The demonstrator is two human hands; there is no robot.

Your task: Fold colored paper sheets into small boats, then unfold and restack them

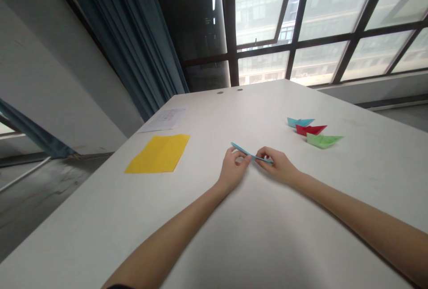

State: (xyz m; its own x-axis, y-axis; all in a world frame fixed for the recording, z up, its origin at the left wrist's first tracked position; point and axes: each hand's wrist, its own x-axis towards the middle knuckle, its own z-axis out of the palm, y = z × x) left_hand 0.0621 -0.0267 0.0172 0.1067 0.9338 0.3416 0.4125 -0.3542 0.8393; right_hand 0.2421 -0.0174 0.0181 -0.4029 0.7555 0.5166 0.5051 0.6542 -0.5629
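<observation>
My left hand (233,168) and my right hand (278,164) meet over the middle of the white table (254,235). Both pinch a folded piece of light blue paper (241,149), flat and narrow, held edge-on just above the tabletop. Its left tip sticks out past my left fingers. To the right lie three folded paper boats close together: a blue one (300,122), a red one (310,129) and a green one (323,140).
A yellow sheet of paper (159,153) lies flat at the left of the table. Beyond it rests a white printed sheet (164,119) near the table's left edge. Blue curtains (133,43) and large windows (317,21) stand behind the table.
</observation>
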